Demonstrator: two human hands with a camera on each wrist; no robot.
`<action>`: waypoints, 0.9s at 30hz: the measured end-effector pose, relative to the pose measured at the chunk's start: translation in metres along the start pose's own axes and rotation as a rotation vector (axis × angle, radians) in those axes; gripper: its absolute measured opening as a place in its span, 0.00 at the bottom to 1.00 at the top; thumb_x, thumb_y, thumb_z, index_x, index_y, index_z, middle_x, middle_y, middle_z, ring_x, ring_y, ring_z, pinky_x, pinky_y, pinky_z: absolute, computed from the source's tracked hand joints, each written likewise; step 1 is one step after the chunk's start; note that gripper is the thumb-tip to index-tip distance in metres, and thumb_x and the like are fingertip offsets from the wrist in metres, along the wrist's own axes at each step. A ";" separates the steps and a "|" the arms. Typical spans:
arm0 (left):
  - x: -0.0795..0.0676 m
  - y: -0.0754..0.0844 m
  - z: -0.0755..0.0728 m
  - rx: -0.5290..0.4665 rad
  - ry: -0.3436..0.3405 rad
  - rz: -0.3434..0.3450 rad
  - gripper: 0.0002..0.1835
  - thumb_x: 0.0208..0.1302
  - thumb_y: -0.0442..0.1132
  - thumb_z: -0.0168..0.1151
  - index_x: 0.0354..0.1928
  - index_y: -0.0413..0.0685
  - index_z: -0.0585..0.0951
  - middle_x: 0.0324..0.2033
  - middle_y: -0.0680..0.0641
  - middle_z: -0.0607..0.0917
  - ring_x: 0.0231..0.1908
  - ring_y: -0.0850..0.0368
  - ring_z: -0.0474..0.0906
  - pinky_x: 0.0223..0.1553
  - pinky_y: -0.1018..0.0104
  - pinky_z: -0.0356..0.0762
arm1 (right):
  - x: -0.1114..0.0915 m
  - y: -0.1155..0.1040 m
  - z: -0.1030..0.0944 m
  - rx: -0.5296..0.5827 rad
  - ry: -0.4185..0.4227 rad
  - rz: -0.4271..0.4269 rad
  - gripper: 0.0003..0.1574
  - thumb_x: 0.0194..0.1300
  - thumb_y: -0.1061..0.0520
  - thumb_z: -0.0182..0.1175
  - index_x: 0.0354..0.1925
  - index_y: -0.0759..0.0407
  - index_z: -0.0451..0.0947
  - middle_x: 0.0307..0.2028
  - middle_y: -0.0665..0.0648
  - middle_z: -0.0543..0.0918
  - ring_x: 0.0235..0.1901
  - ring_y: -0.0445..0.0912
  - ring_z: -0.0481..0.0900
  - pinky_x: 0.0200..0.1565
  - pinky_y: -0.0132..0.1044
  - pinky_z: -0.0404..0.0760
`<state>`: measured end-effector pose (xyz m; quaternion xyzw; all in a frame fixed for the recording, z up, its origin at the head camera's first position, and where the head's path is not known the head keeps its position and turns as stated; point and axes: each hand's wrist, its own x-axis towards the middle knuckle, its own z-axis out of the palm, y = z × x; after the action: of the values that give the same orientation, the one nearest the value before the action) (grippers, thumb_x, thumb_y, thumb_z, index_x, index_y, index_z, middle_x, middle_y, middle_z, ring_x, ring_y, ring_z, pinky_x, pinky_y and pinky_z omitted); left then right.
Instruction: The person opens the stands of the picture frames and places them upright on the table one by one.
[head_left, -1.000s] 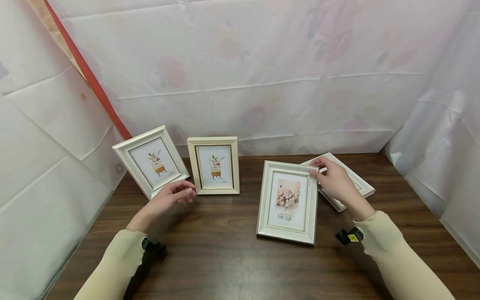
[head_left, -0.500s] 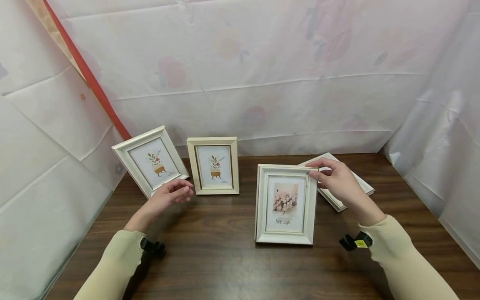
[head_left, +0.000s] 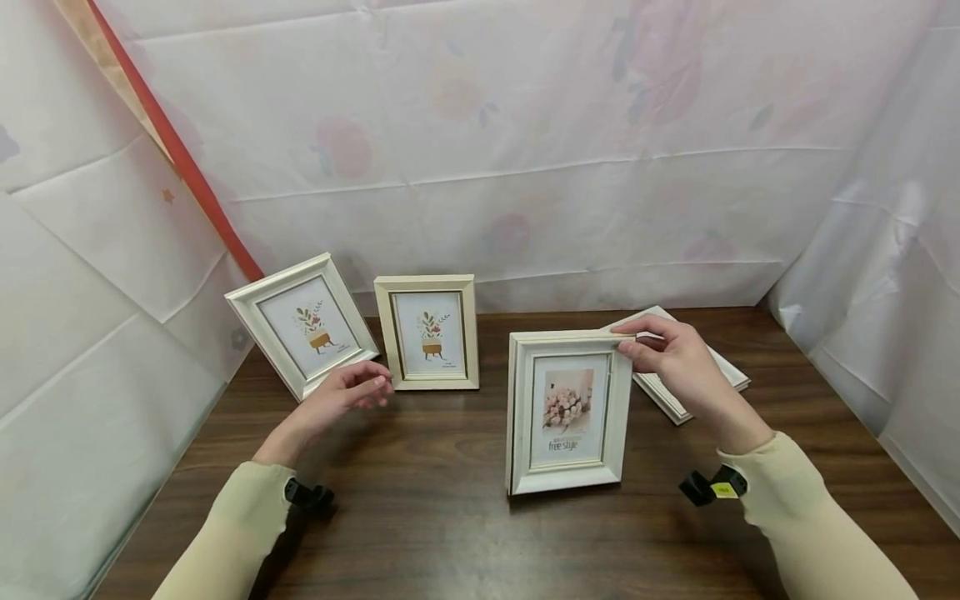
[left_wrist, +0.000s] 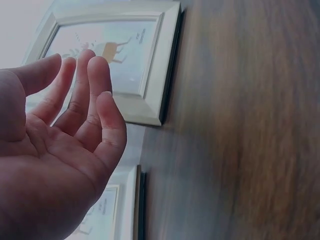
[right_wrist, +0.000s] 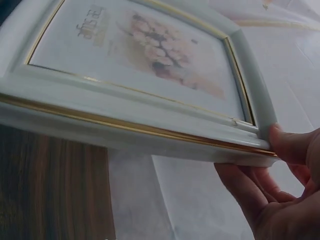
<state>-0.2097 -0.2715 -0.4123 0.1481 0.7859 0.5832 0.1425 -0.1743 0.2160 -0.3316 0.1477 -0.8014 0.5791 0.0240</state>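
Note:
My right hand [head_left: 678, 367] pinches the upper right corner of a white picture frame [head_left: 519, 417] with a rose photo and the words "free style". In the right wrist view, the thumb [right_wrist: 290, 145] is on the front of this frame [right_wrist: 125, 107] and the fingers are behind it. The frame stands nearly upright, slightly turned. My left hand [head_left: 330, 408] holds nothing; its fingers are loosely bent beside a cream picture frame [head_left: 470, 333] with a plant picture. Left of that stands a silvery white picture frame [head_left: 258, 329], its lower corner partly hidden by the left hand.
Behind my right hand, several white frames [head_left: 731, 379] appear to lie stacked flat. A brown wooden table [head_left: 442, 533] carries everything. White patterned sheeting [head_left: 480, 167] rises behind and at both sides, with a red strip [head_left: 180, 158] at the left.
The rose-photo frame has tipped more upright and turned so that its left side edge shows, shifting slightly left. My right wrist has shifted a little right. The left hand stays almost in place.

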 end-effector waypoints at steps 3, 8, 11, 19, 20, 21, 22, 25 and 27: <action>0.001 0.003 0.005 0.018 -0.030 -0.007 0.22 0.76 0.42 0.55 0.58 0.27 0.72 0.45 0.36 0.81 0.42 0.50 0.81 0.46 0.53 0.81 | -0.001 0.000 -0.001 0.062 0.012 -0.033 0.15 0.71 0.62 0.61 0.53 0.68 0.79 0.45 0.52 0.83 0.40 0.41 0.85 0.42 0.35 0.84; 0.001 0.009 0.014 0.032 -0.068 -0.018 0.22 0.76 0.43 0.55 0.58 0.28 0.73 0.47 0.33 0.81 0.44 0.44 0.81 0.49 0.48 0.80 | 0.000 0.000 -0.001 0.196 0.017 -0.121 0.11 0.70 0.66 0.60 0.50 0.66 0.81 0.44 0.52 0.83 0.40 0.41 0.85 0.41 0.35 0.85; 0.000 0.013 0.020 0.024 -0.088 -0.015 0.21 0.76 0.43 0.55 0.57 0.29 0.73 0.47 0.33 0.81 0.45 0.41 0.81 0.50 0.45 0.79 | 0.000 -0.001 0.001 0.325 0.024 -0.179 0.12 0.70 0.70 0.57 0.48 0.64 0.83 0.45 0.53 0.82 0.40 0.42 0.85 0.40 0.36 0.85; -0.001 0.021 0.035 0.025 -0.149 0.013 0.21 0.74 0.45 0.57 0.55 0.31 0.75 0.46 0.30 0.81 0.47 0.33 0.78 0.50 0.39 0.76 | 0.002 -0.004 0.007 0.608 0.053 -0.269 0.15 0.68 0.74 0.56 0.45 0.63 0.84 0.43 0.55 0.84 0.39 0.42 0.84 0.39 0.36 0.85; -0.001 0.022 0.037 0.028 -0.154 0.016 0.21 0.74 0.45 0.57 0.55 0.31 0.75 0.46 0.30 0.81 0.46 0.34 0.78 0.49 0.39 0.76 | 0.003 -0.004 0.008 0.624 0.053 -0.273 0.14 0.68 0.74 0.56 0.45 0.63 0.84 0.43 0.55 0.84 0.39 0.42 0.84 0.39 0.36 0.85; -0.001 0.022 0.038 0.031 -0.162 0.021 0.21 0.75 0.44 0.57 0.55 0.31 0.75 0.46 0.30 0.81 0.45 0.33 0.78 0.49 0.39 0.77 | 0.003 -0.004 0.009 0.639 0.052 -0.277 0.14 0.68 0.73 0.56 0.46 0.64 0.84 0.43 0.56 0.84 0.39 0.42 0.84 0.39 0.36 0.85; -0.001 0.022 0.039 0.034 -0.170 0.023 0.21 0.75 0.44 0.57 0.55 0.31 0.75 0.46 0.29 0.81 0.44 0.33 0.78 0.48 0.40 0.77 | 0.003 -0.004 0.009 0.653 0.050 -0.280 0.13 0.68 0.73 0.57 0.46 0.64 0.84 0.43 0.56 0.83 0.39 0.42 0.84 0.39 0.35 0.85; 0.000 0.022 0.044 0.038 -0.200 0.035 0.20 0.76 0.43 0.55 0.55 0.30 0.74 0.46 0.28 0.80 0.43 0.34 0.78 0.47 0.41 0.78 | 0.004 -0.003 0.011 0.683 0.036 -0.293 0.13 0.68 0.72 0.58 0.46 0.65 0.84 0.45 0.56 0.83 0.40 0.42 0.84 0.39 0.35 0.84; 0.000 0.022 0.048 0.042 -0.223 0.038 0.19 0.76 0.42 0.54 0.55 0.30 0.74 0.45 0.29 0.80 0.42 0.36 0.79 0.46 0.43 0.79 | 0.005 -0.001 0.011 0.700 0.019 -0.301 0.13 0.67 0.72 0.58 0.46 0.65 0.84 0.46 0.57 0.82 0.40 0.42 0.83 0.40 0.35 0.84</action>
<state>-0.1897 -0.2236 -0.4047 0.2298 0.7742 0.5491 0.2149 -0.1775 0.2039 -0.3331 0.2578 -0.5243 0.8090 0.0643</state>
